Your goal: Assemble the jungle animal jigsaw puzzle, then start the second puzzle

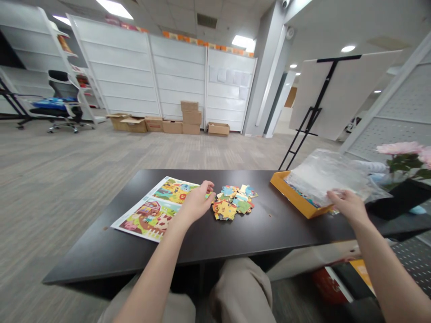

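Observation:
My left hand (197, 204) hovers over the table between a printed picture sheet (144, 215) and a loose pile of puzzle pieces (235, 202). Its fingers are curled, with a small green-yellow puzzle piece (210, 195) showing at their tips. The sheet carries two colourful animal scenes, partly covered by my left hand and forearm. On the right, my right hand (348, 207) is closed on the edge of a crumpled clear plastic bag (323, 172). The bag lies over an open yellow box (296, 200), where more colourful pieces show under the plastic.
The dark table (235, 246) ends just above my knees. A black vase (400, 199) with pink flowers (400, 149) stands at its right end. Beyond the table are an easel stand (311, 112), cardboard boxes (191, 119), white shelving (178, 76) and an office chair (63, 101).

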Demonstrator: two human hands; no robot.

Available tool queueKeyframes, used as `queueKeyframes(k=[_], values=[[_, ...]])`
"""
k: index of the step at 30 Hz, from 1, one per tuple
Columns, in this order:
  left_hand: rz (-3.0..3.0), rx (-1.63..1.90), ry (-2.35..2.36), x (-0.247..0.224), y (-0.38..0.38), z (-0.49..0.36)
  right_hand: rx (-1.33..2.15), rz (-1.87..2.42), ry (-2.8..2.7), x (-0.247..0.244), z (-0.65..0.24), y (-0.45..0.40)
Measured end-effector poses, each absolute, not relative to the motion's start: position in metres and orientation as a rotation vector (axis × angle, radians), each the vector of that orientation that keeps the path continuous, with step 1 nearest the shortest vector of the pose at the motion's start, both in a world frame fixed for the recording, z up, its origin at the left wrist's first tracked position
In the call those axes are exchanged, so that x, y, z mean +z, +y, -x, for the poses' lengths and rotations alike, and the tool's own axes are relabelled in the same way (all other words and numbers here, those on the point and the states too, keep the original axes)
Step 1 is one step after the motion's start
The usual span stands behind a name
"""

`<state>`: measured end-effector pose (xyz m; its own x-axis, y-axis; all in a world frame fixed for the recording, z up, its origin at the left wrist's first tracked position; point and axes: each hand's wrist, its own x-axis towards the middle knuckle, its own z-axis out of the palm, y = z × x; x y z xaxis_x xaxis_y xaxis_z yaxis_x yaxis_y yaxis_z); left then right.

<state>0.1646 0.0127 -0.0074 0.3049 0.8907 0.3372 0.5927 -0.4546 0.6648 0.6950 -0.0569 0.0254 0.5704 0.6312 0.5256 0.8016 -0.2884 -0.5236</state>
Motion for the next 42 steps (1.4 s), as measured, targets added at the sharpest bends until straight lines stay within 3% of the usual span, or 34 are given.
queueKeyframes(k=[3, 9, 15, 17, 22, 29, 37, 42], values=[[-2.312, 0.842, 1.275, -0.007, 0.007, -0.165, -0.204, 2.193, -0.968, 0.017, -0.701, -0.056], [-2.514, 0.625, 1.154, -0.010, -0.008, -0.177, -0.748, 1.963, -0.959, 0.000, -0.695, -0.064], [-2.517, 0.506, 1.228, -0.019, -0.011, -0.183, -0.959, 1.687, -1.037, 0.020, -0.645, -0.068], [-2.515, 0.477, 1.236, -0.018, -0.012, -0.184, -0.894, 1.582, -1.208, 0.033, -0.612, -0.063], [-2.516, 0.413, 1.243, -0.010, -0.018, -0.185, -0.363, 1.402, -1.654, 0.048, -0.521, -0.019], [-2.566, 0.467, 1.208, -0.012, -0.017, -0.182, 0.155, 1.334, -2.139, 0.026, -0.430, 0.076], [-2.641, 0.640, 1.045, -0.009, -0.027, -0.183, 0.173, 1.451, -2.242, -0.026, -0.419, 0.105], [-2.699, 0.620, 0.975, -0.013, -0.040, -0.192, 0.114, 1.555, -2.277, -0.034, -0.431, 0.104]])
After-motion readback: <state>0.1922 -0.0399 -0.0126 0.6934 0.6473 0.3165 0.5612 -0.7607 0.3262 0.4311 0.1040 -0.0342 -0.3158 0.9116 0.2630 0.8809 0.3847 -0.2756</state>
